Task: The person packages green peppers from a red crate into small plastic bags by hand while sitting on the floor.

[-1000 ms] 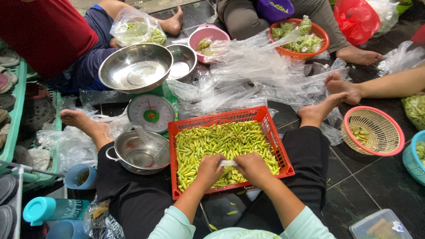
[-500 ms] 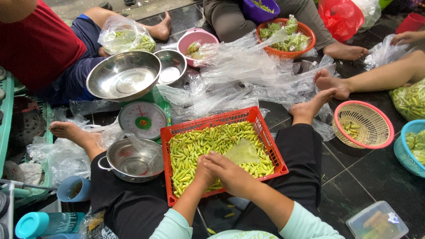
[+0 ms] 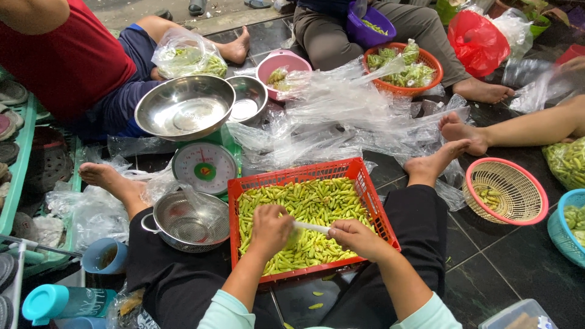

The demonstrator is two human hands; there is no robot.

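Note:
A red plastic crate (image 3: pixel 364 183) full of small green chilli peppers (image 3: pixel 304 204) rests on my lap between my legs. My left hand (image 3: pixel 270 228) is closed over the peppers at the crate's near side. My right hand (image 3: pixel 355 235) is beside it, gripping a thin white-handled tool (image 3: pixel 312 227) whose tip reaches towards my left hand. What lies under my left fingers is hidden.
A metal colander (image 3: pixel 190 220) sits left of the crate, a weighing scale (image 3: pixel 205 167) with a steel bowl (image 3: pixel 184 108) behind it. Clear plastic bags (image 3: pixel 341 116) cover the dark floor. Other people sit around with baskets (image 3: pixel 504 191) of peppers. A teal bottle (image 3: pixel 55 301) lies near left.
The view has shifted and drawn closer. My hands have stayed together over the peppers at the crate's near edge, and the white tool now shows between them.

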